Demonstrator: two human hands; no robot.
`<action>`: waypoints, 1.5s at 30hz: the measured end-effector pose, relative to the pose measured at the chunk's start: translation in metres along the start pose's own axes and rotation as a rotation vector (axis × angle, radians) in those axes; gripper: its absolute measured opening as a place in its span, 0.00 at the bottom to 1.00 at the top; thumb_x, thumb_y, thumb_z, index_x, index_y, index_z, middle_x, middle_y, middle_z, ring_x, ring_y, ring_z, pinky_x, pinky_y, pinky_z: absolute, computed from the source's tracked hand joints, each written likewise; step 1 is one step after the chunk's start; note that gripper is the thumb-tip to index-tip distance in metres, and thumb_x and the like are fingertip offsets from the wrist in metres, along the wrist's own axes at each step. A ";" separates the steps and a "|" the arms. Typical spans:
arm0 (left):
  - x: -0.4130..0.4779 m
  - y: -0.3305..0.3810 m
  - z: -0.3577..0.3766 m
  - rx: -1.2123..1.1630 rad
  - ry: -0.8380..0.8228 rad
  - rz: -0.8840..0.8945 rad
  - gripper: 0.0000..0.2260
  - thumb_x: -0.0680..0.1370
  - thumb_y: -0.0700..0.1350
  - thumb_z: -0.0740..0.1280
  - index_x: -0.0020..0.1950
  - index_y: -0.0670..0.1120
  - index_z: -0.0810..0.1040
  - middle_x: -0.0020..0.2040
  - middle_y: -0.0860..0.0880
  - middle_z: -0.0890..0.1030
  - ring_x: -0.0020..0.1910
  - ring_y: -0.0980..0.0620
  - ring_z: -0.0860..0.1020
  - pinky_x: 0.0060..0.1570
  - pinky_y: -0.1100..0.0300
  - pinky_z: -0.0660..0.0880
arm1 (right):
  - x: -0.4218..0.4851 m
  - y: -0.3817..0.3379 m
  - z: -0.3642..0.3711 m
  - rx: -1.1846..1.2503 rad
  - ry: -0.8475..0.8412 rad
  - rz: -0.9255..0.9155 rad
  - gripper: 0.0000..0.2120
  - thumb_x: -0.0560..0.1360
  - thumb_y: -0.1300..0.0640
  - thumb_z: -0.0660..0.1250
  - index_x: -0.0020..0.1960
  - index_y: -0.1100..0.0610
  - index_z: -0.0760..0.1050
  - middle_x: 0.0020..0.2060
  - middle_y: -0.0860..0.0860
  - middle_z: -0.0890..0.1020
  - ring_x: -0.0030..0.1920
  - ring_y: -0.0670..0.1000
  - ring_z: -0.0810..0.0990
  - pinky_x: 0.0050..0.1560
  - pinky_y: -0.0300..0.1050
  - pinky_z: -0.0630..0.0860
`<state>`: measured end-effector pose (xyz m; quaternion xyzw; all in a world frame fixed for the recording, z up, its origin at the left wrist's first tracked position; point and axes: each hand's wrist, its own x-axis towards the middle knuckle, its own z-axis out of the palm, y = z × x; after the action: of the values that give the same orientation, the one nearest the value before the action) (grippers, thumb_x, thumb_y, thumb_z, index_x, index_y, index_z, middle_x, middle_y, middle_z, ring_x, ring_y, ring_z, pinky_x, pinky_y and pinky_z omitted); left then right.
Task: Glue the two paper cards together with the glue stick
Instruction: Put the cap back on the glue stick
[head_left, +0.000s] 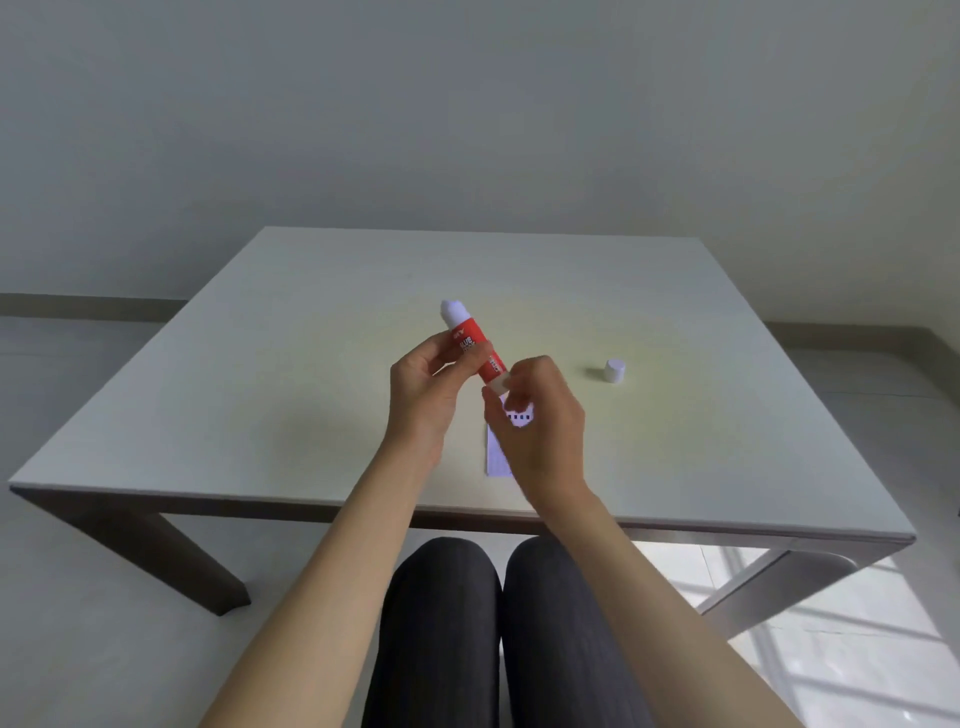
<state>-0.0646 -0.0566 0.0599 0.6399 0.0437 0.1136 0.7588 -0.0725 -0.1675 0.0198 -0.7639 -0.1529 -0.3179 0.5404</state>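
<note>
A red glue stick with its white tip uncapped points up and away, held above the table. My left hand grips its red body. My right hand pinches the white base knob at its lower end. The white cap stands on the table to the right, apart from both hands. A white paper card with a row of dark marks lies flat on the table under my right hand, mostly hidden by it. I cannot tell whether a second card lies there.
The pale square table ends at its near edge just below my wrists. My knees in dark trousers sit under that edge. A plain wall stands behind the table.
</note>
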 end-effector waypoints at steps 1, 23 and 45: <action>-0.001 -0.003 -0.001 -0.004 0.017 -0.019 0.04 0.70 0.43 0.73 0.44 0.50 0.82 0.38 0.55 0.82 0.37 0.62 0.78 0.41 0.69 0.72 | -0.002 0.001 0.002 -0.218 0.030 -0.221 0.13 0.68 0.69 0.69 0.40 0.57 0.67 0.32 0.56 0.76 0.30 0.50 0.72 0.30 0.37 0.68; -0.008 -0.013 -0.022 0.719 0.113 0.300 0.08 0.68 0.45 0.74 0.47 0.48 0.82 0.44 0.52 0.84 0.43 0.54 0.80 0.42 0.70 0.69 | 0.042 0.085 -0.071 -0.519 -0.178 0.242 0.11 0.72 0.67 0.67 0.54 0.63 0.79 0.47 0.60 0.83 0.45 0.59 0.82 0.48 0.46 0.76; -0.031 -0.022 0.003 0.840 -0.096 0.319 0.14 0.69 0.50 0.73 0.51 0.46 0.82 0.49 0.48 0.84 0.43 0.53 0.80 0.40 0.72 0.68 | 0.013 -0.012 -0.058 0.716 0.114 0.740 0.05 0.73 0.62 0.69 0.48 0.60 0.77 0.42 0.54 0.83 0.47 0.54 0.84 0.45 0.43 0.81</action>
<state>-0.0919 -0.0703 0.0365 0.8957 -0.0482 0.1716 0.4074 -0.0888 -0.2181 0.0496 -0.5153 0.0581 -0.0743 0.8518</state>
